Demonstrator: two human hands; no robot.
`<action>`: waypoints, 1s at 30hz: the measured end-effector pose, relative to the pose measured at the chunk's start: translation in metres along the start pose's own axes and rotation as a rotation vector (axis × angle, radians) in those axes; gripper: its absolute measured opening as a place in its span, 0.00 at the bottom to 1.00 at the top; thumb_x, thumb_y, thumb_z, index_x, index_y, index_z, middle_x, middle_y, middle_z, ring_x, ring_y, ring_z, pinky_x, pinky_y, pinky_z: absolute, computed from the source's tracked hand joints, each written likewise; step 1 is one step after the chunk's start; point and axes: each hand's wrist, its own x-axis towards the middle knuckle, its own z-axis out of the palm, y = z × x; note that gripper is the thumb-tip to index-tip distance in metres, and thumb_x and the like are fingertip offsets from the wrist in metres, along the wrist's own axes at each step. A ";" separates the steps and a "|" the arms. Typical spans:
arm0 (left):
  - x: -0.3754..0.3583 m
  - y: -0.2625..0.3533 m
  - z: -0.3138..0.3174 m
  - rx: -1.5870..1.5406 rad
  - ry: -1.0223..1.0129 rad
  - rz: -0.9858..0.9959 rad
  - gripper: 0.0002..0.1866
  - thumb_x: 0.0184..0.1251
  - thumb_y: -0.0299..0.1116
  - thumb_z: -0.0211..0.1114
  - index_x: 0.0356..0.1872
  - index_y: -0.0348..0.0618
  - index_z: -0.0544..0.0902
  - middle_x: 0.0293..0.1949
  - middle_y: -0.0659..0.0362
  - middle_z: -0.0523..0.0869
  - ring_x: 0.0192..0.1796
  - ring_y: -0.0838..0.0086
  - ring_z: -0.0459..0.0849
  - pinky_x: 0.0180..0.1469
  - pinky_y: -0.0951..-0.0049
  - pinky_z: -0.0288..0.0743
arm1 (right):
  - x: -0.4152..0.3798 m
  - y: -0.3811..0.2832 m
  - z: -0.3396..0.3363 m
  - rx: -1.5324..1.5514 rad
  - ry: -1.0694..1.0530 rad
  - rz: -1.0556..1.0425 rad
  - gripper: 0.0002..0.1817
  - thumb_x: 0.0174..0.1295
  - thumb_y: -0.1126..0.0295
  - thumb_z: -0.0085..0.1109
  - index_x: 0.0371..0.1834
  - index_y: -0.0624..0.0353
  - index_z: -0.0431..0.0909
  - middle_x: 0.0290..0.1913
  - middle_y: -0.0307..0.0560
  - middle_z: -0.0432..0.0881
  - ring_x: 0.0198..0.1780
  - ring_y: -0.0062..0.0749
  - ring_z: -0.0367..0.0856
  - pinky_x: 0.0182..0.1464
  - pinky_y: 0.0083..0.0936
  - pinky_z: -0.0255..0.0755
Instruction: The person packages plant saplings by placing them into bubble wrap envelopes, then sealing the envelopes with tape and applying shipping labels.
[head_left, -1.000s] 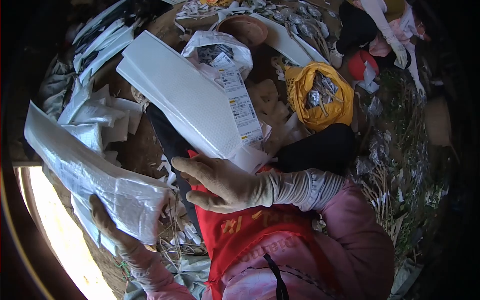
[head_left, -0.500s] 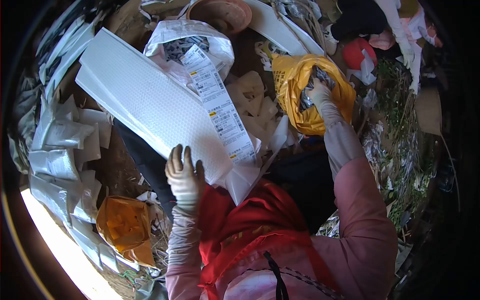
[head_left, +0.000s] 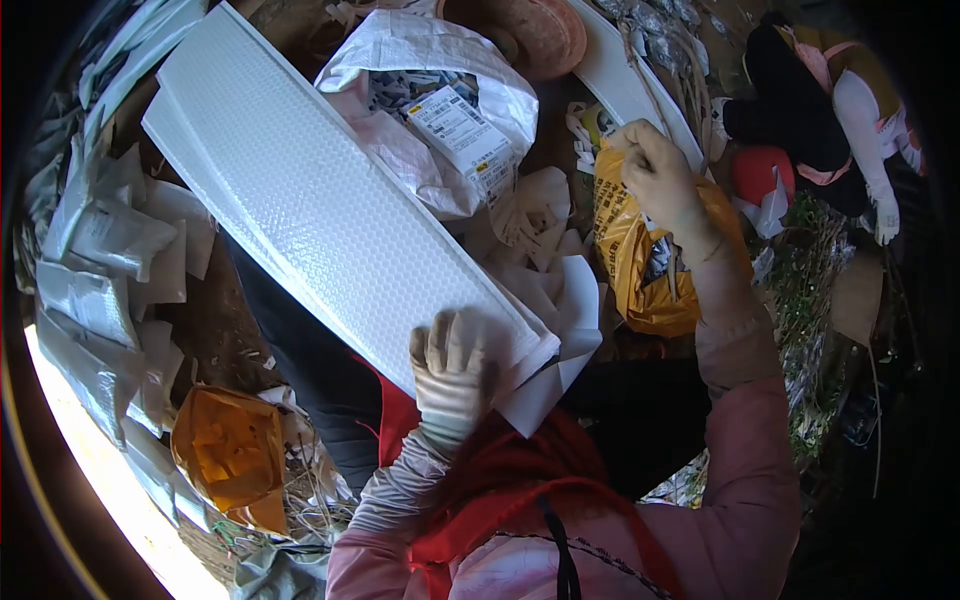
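Bubble-wrap sheets (head_left: 320, 190) slant over the legs (head_left: 285, 335), left hand (head_left: 450, 375) loosely spread at their near end; right hand (head_left: 660, 172) curls above the yellow bag (head_left: 622, 265) on the littered floor (head_left: 213, 325), whether pinching anything I can't tell.

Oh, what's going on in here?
A person's gloved left hand lies on the near end of a bubble-wrap stack. The right hand is curled above a yellow bag; whether it holds anything isn't clear. Beyond the stack sits an open white sack with a printed label strip at its mouth.
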 end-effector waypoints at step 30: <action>0.000 -0.040 -0.052 0.410 0.039 -0.272 0.31 0.59 0.38 0.58 0.68 0.54 0.70 0.21 0.60 0.82 0.23 0.67 0.83 0.24 0.62 0.76 | -0.132 -0.133 0.156 0.035 -0.623 -0.027 0.07 0.54 0.71 0.56 0.31 0.64 0.78 0.29 0.57 0.80 0.33 0.47 0.81 0.36 0.36 0.73</action>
